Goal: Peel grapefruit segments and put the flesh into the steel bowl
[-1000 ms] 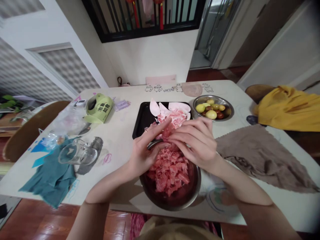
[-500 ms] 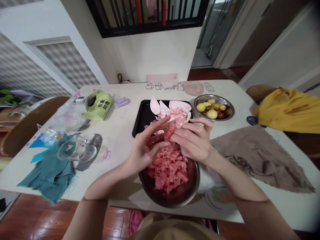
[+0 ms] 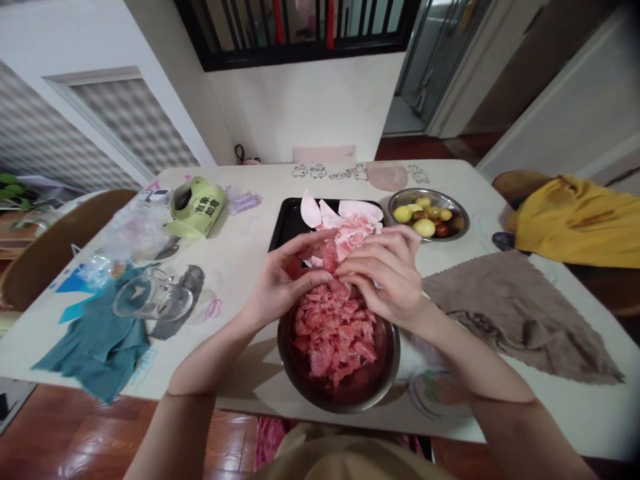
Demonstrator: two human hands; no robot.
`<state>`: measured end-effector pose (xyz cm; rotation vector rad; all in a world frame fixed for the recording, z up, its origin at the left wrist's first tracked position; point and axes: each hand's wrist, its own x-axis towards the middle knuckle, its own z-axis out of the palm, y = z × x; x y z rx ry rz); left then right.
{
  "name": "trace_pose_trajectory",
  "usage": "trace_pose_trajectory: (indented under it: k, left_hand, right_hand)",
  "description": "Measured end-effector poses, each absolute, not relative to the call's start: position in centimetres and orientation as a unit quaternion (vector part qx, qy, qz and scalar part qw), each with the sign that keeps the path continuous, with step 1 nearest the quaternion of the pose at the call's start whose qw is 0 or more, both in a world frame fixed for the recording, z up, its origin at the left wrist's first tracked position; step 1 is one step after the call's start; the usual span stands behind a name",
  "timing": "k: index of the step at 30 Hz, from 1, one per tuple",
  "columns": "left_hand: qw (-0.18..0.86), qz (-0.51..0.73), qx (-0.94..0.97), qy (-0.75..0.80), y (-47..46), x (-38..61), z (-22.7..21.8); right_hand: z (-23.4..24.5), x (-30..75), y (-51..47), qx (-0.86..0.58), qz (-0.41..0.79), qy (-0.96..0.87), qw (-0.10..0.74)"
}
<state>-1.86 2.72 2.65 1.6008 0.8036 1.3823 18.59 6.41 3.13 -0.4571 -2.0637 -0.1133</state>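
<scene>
My left hand and my right hand meet over the far rim of a steel bowl filled with pink-red fruit flesh pieces. Both hands pinch one red fruit segment between their fingertips. Just behind them lies a black tray holding pale pink peels and membranes.
A small steel bowl of yellow and red fruits stands at the back right. A brown cloth lies to the right, a yellow cloth on a chair. On the left are a glass pitcher, a teal cloth and a green tissue holder.
Both hands have stayed over the bowl's far rim and shifted slightly as the fingers work the fruit segment. The view has tilted a little.
</scene>
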Motion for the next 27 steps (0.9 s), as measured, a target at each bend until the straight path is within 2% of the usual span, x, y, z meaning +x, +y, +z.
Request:
trace_pose_trajectory:
  k: [6,10,16,27]
  left_hand:
    - [0.385,0.574,0.64,0.336,2.0,-1.2,3.1]
    - [0.387,0.595,0.623,0.329,2.0,-1.0,2.8]
    - [0.428,0.577,0.611,0.333,2.3,-0.9,2.1]
    - [0.543,0.569,0.536,0.308,2.4,-0.5,1.7]
  right_hand:
    - [3.7,18.7,5.7,-0.198,-0.018,-0.859,0.472]
    - [3.5,18.3,5.4,-0.209,-0.064,-0.848,0.482]
    - [2.6,17.9,6.4,-0.167,-0.161,-0.83,0.508]
    - [2.1,18.3,8.2,-0.11,-0.12,-0.861,0.482]
